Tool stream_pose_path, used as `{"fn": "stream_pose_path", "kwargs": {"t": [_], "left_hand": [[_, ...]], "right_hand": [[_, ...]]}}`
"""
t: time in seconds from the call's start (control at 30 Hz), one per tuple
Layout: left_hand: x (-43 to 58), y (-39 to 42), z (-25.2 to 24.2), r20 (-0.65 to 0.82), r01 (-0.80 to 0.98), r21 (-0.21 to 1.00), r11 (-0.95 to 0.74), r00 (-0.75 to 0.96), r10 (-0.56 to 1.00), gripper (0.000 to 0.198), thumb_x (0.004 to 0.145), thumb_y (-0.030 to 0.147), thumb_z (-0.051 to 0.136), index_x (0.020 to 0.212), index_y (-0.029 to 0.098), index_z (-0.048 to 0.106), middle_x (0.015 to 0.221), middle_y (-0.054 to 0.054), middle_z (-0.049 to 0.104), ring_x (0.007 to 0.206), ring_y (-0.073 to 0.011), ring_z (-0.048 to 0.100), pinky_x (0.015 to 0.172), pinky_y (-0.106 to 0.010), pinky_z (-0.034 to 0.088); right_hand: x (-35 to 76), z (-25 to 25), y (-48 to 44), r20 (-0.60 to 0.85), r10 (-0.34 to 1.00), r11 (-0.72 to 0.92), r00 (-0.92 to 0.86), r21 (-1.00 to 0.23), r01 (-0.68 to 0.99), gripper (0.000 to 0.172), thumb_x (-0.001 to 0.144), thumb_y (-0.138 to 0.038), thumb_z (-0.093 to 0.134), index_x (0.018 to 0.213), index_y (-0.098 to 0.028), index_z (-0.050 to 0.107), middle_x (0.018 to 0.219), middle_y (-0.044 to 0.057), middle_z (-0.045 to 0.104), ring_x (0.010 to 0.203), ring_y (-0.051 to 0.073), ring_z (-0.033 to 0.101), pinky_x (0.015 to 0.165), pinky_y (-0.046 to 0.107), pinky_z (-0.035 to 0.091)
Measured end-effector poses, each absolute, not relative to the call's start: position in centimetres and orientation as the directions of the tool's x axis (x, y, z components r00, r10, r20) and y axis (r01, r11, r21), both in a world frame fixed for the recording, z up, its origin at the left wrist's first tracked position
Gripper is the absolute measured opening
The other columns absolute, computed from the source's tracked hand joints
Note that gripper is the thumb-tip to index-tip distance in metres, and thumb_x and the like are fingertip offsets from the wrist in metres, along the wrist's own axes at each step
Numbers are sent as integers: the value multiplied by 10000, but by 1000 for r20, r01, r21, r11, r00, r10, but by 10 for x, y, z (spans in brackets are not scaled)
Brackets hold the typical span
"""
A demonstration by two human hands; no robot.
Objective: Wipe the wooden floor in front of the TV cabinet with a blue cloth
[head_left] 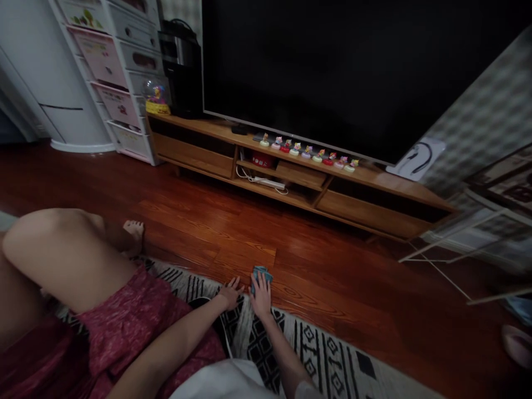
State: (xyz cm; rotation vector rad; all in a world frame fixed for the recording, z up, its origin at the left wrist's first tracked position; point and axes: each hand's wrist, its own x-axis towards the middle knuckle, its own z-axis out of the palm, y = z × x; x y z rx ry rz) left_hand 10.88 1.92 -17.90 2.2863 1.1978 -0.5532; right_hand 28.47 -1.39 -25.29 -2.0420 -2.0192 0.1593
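A blue-green cloth (262,270) lies bunched on the reddish wooden floor (316,266), just past the rug's edge. My right hand (261,295) rests on it with the fingers stretched out and a little apart, pressing it from above. Just to the left, my left hand (231,291) is set down at the border of the patterned rug (332,354), fingers spread and nothing in them. The part of the cloth under my right palm is hidden.
Ahead stands a low wooden TV cabinet (374,219) with several small figurines (307,151) along its top, below a large dark television (341,72). A drawer tower (103,61) is at the left. A thin-legged white rack (444,261) stands at the right. My bare knee (54,238) is bent at the left.
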Motion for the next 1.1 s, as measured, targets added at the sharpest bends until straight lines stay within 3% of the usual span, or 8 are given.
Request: {"fn": "stream_pose_path", "kwargs": {"t": [0.17,0.27,0.43,0.57,0.67,0.8,0.9,1.1], "left_hand": [[108,18,-181,-533,835,263,-484,544,649,786,849,358,574,1577,280,288,1674,-123,21,1538,-328,87,1187,-595,229],[111,18,-181,-558,843,242,-481,526,642,799,851,353,593,1581,258,283,1674,-134,6,1537,-338,87,1190,-576,237],[114,20,-184,-586,852,212,-479,503,635,803,877,438,604,1586,270,266,1684,-141,42,1538,-359,85,1182,-584,256],[111,20,-186,-567,847,219,-485,515,643,796,871,422,598,1584,285,269,1682,-125,26,1538,-346,100,1185,-583,249],[109,19,-185,-543,841,249,-481,532,649,782,864,383,586,1578,290,282,1678,-120,25,1537,-337,102,1189,-589,234],[110,18,-182,-546,844,253,-474,529,650,789,863,365,595,1580,262,283,1675,-136,12,1538,-336,81,1195,-578,227],[110,17,-180,-549,847,253,-468,524,651,786,859,358,596,1577,279,286,1675,-128,13,1538,-336,88,1192,-587,227],[109,18,-181,-550,844,249,-476,527,647,785,857,340,593,1577,283,286,1680,-114,24,1541,-321,90,1195,-571,232]], "right_hand": [[358,-244,-54,71,995,87,-72,-243,966,571,932,-262,417,1499,-326,458,1615,11,363,1504,187,263,1207,414,249],[426,-236,-61,83,969,-206,234,-255,945,552,944,-311,352,1474,-272,501,1584,58,407,1492,215,291,1186,445,288],[448,-230,-26,134,663,-618,736,-457,640,632,931,-343,263,1530,-205,408,1601,188,337,1499,364,227,1099,720,238],[377,-235,11,118,802,-489,585,-432,758,625,917,-291,312,1527,-209,417,1610,161,340,1515,310,206,1156,650,204],[315,-243,2,64,973,-186,223,-359,915,613,899,-239,374,1507,-234,456,1620,84,347,1524,240,203,1208,514,205],[289,-253,-38,51,992,125,-115,-315,941,738,805,-155,484,1521,-321,421,1644,-9,299,1526,186,204,1217,423,217],[318,-246,-42,42,998,54,-43,-294,954,753,783,-142,492,1513,-315,432,1623,-1,347,1511,185,246,1204,417,250],[403,-212,17,6,902,-419,431,-229,879,613,929,-280,335,1527,-172,419,1616,100,350,1510,239,238,1207,466,226]]}}
